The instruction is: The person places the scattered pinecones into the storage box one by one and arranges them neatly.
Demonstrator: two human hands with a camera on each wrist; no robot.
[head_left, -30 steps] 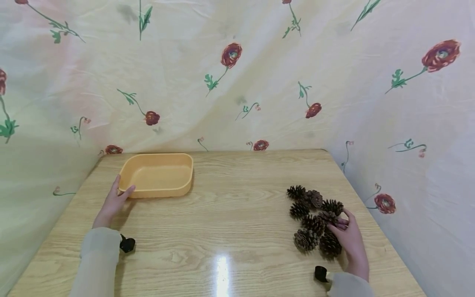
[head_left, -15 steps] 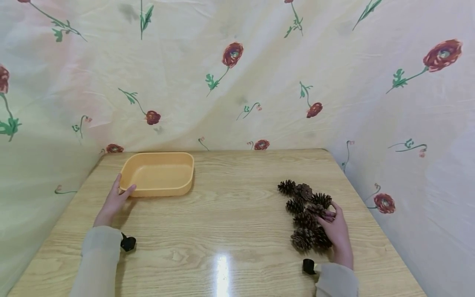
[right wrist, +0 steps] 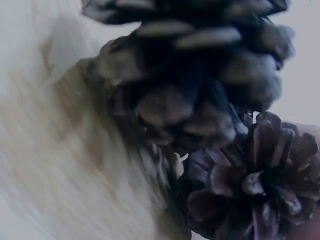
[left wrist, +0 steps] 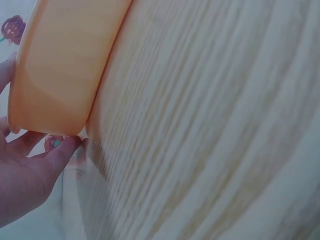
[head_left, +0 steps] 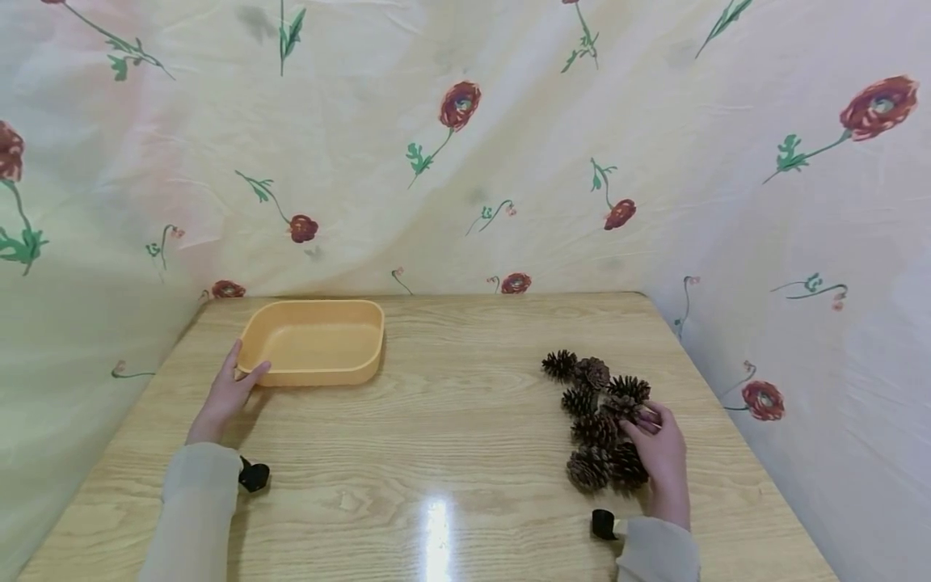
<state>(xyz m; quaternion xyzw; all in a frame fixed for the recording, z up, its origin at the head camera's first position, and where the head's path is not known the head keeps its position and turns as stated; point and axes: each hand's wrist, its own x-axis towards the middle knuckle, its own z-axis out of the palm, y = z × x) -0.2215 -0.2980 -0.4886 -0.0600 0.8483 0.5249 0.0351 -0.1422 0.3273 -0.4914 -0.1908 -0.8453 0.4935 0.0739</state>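
The left hand (head_left: 224, 398) is at the near left corner of an orange-yellow plastic tray (head_left: 320, 377). Its thumb lies along the near side and its extended fingers along the left side; the left wrist view shows the thumb tip by the tray's lower edge. On the right, a cluster of several brown pine cones (head_left: 587, 469) lies on the table. The right hand (head_left: 663, 453) reaches into it from the right, its thumb and fingers around one pine cone (head_left: 621, 408). In the right wrist view this pine cone (right wrist: 250, 185) sits below a larger, blurred one (right wrist: 185, 95).
Both things stand on a wood-grain table (head_left: 436, 436), the tray near its back left. Flower-printed cloth (head_left: 407, 162) hangs behind the table and along its sides. A bright reflection lies on the table's front middle. Each wrist carries a small black camera.
Between one second and half a second ago, the right hand and the pine cones shifted left together. Since then they have barely moved. The left hand stays at the tray's corner.
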